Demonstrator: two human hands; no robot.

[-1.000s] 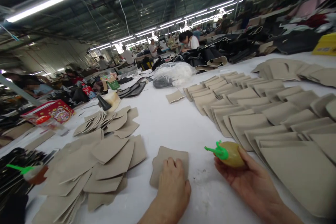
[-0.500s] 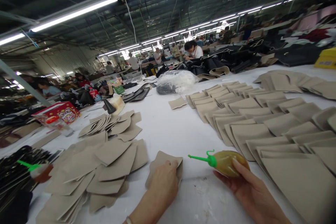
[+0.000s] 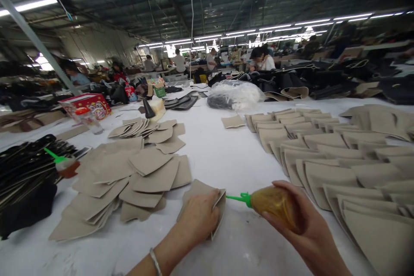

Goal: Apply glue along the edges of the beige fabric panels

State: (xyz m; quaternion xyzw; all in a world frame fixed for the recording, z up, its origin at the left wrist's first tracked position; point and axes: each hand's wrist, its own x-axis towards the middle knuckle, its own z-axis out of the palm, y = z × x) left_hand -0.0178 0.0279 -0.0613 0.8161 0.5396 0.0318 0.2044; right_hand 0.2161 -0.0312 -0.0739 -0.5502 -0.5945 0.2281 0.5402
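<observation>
Here, bottle point(image 3: 273, 206): nozzle point(image 3: 245, 199) to nine o'clock, long axis near nine-to-three.
Right hand point(image 3: 311, 226): clamped round bottle.
Left hand point(image 3: 199, 215): gripping beige panel point(image 3: 198, 186).

Middle lane: bare counter point(image 3: 210, 151), running up to the plastic-wrapped bundle point(image 3: 236, 95).
Left bank: overlapping beige pieces point(image 3: 155, 177), lying low, passable from above.
Right bank: close-packed leaning rows point(image 3: 323, 151).
Gap between left hand point(image 3: 202, 213) and right hand point(image 3: 307, 224): crossed by the green nozzle point(image 3: 238, 199).
Near edge: open surface between the forearms.
</observation>
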